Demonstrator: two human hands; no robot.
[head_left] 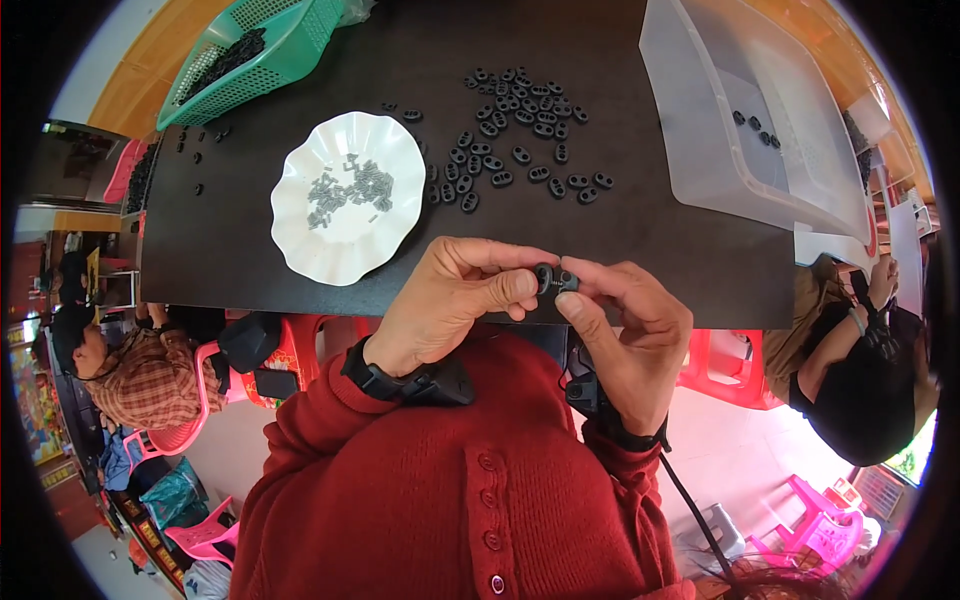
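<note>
You had one view only, from the camera on your head, tilted steeply down and forward over your own chest. It sat close to your hands, with the left hand and right hand filling the middle and your red sleeves coming in from the lower edge. Beyond them it looked across the dark table to its far edge. The fisheye bent that table's sides and caught seated people at both rims.
</note>
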